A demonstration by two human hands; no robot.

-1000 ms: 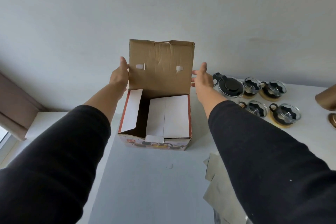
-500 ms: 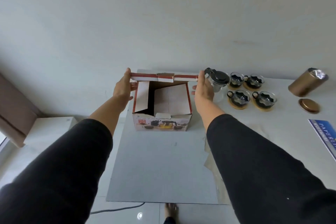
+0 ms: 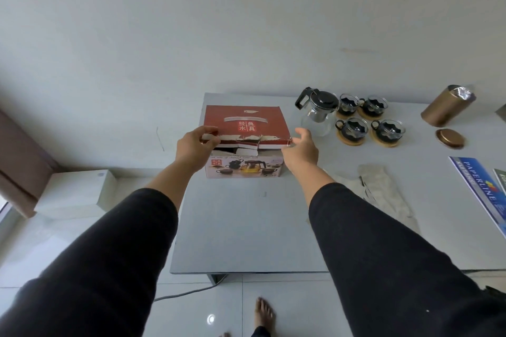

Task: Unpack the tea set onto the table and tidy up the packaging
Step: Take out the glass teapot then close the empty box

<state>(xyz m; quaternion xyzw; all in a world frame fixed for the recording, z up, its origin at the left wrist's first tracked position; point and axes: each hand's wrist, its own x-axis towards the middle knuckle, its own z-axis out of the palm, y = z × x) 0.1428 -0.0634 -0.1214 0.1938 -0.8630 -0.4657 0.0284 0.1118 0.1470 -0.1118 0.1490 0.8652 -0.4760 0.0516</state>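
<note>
— So, how will that box (image 3: 244, 142) handle, would you say?

— Light, I'd judge. It sits on the table (image 3: 246, 227) right between the two hands, and the tea things are already out beyond the right hand, so it is likely just thin card. The red lid (image 3: 245, 122) is folded down almost flat, with its front lip torn and ragged. It would bend or tear further if pulled hard.

— Where would you take hold?

— At the two front corners of the lid, where the hands are now. The left hand (image 3: 194, 146) pinches the lip near its left corner between thumb and fingers. The right hand (image 3: 301, 152) is spread, fingers loosely curled at the right corner; whether it touches the card I cannot tell.

— And the glass?

— Fragile and probably slippery. The teapot (image 3: 316, 112) stands just beyond the right hand, and the four cups (image 3: 368, 120) on round coasters a little further out. I'd keep that elbow in.

— Anything hidden?

— The inside of the box, mostly. Only a dark gap shows under the lip, with white card flaps in it. Crumpled wrapping paper (image 3: 383, 189) lies outside the right forearm. Past it, a blue printed packet (image 3: 482, 186) is cut off by the frame's edge. A gold tin (image 3: 446, 107) lies tilted far out to the right, its lid (image 3: 450, 138) off beside it.
</note>
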